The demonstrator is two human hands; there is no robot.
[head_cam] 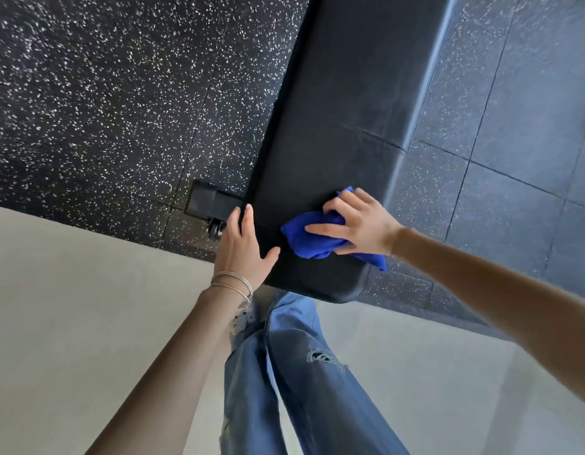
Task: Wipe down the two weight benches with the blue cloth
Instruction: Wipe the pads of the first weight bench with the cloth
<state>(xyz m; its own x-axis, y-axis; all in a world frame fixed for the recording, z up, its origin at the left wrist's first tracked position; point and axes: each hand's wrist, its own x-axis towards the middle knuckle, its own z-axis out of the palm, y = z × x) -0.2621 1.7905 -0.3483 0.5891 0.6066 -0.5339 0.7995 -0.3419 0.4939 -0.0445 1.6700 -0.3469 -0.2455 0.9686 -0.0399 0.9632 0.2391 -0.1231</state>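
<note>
Head view: right hand clutches the bunched cloth, pressing it on the near end of the bench; left hand, fingers straight and relaxed, rests on its near left edge, just left of the cloth.

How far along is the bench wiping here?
Done: nothing clearly finished. In hand: the right hand grips the blue cloth on the near end of one bench, left hand resting on its edge. Left, probably: the rest of this pad; no second bench in view.
</note>
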